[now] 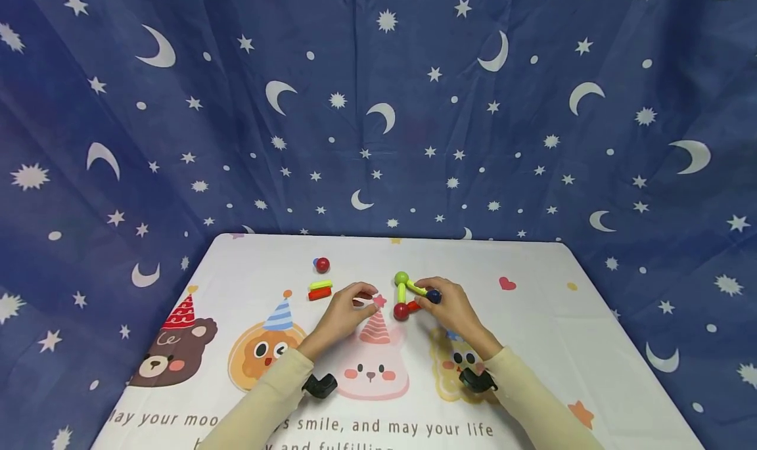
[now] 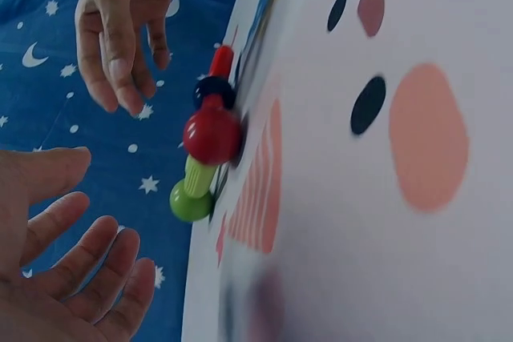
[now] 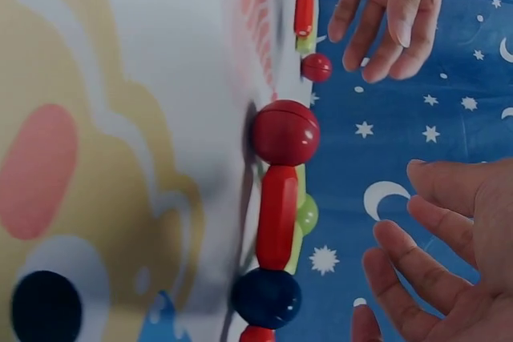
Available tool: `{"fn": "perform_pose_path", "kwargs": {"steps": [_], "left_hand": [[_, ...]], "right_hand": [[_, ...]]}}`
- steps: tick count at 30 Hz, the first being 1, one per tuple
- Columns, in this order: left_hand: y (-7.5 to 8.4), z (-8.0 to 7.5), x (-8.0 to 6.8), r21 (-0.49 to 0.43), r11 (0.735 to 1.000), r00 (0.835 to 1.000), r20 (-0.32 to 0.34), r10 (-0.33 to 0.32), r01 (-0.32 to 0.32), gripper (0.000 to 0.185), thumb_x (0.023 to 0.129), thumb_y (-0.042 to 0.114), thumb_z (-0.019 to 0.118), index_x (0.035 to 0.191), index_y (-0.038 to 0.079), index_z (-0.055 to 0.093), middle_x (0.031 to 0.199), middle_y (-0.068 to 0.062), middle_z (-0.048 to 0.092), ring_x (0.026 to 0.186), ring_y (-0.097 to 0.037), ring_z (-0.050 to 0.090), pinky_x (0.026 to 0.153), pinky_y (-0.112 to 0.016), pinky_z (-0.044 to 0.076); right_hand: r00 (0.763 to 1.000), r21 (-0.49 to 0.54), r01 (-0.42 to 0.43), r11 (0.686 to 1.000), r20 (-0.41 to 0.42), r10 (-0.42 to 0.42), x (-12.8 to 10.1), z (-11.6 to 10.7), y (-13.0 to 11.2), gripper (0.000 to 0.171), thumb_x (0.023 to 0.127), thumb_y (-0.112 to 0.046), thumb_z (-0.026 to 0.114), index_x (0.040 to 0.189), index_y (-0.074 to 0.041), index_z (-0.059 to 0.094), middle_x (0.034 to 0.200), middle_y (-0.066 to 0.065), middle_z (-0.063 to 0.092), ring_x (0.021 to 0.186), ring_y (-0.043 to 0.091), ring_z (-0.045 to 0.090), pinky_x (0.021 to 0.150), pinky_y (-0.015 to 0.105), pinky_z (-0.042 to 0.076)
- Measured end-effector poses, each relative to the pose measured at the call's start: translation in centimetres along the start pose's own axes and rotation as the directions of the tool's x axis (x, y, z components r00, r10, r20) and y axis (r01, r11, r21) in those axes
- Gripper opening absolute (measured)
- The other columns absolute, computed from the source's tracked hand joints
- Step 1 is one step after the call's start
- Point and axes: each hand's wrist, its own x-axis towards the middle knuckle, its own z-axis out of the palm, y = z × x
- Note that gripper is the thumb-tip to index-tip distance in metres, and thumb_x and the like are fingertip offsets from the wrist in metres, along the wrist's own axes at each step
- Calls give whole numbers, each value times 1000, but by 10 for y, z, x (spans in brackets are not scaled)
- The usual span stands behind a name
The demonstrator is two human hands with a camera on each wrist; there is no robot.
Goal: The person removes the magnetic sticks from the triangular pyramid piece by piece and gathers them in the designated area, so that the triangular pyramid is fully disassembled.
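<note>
A small built figure lies on the white cartoon tablecloth (image 1: pixel 532 318): a green ball (image 1: pixel 401 278), a yellow-green stick (image 1: pixel 401 293), a red ball (image 1: pixel 401 312), a short red stick (image 1: pixel 413 306) and a dark blue ball (image 1: pixel 434 297). My right hand (image 1: pixel 451 305) hovers just right of the blue ball with relaxed fingers. In the right wrist view the right hand (image 3: pixel 449 262) is apart from the red stick (image 3: pixel 277 215) and holds nothing. My left hand (image 1: pixel 349 309) is just left of the figure, fingers loosely curved and empty, as the left hand (image 2: pixel 72 278) also shows in its wrist view.
Loose pieces lie at the back left of the cloth: a red ball (image 1: pixel 322 265), a yellow-green stick (image 1: pixel 321 284) and a red stick (image 1: pixel 319 293). A blue star-and-moon fabric (image 1: pixel 378 108) hangs behind and around the table.
</note>
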Motion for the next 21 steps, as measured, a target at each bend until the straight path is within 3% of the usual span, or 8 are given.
{"fn": "perform_pose_path", "kwargs": {"steps": [6,13,21], "left_hand": [[0,14,3,-11,1000,999,52,15,-14,31,89,19,73,117,11,64,116,-12,68,109,-24,64,94,-39,54],[1,25,8,-30,999,996,88,-28,31,33,89,17,72,119,8,63,117,-13,66,108,-28,65,93,-38,55],[-4,36,15,38,998,994,92,-53,50,36,88,22,73,120,10,64,117,-9,68,106,-22,65,94,-39,53]], "right_hand": [[1000,-12,-1,1000,15,1,-5,4,4,33,83,-20,79,115,-15,71,119,7,71,112,29,64,101,50,48],[999,-38,-13,999,43,14,-3,7,8,33,82,-20,80,114,-16,72,119,4,71,111,27,62,99,49,48],[998,-58,-3,998,58,7,0,10,13,35,81,-22,81,115,-16,73,120,4,71,111,27,61,99,50,47]]}}
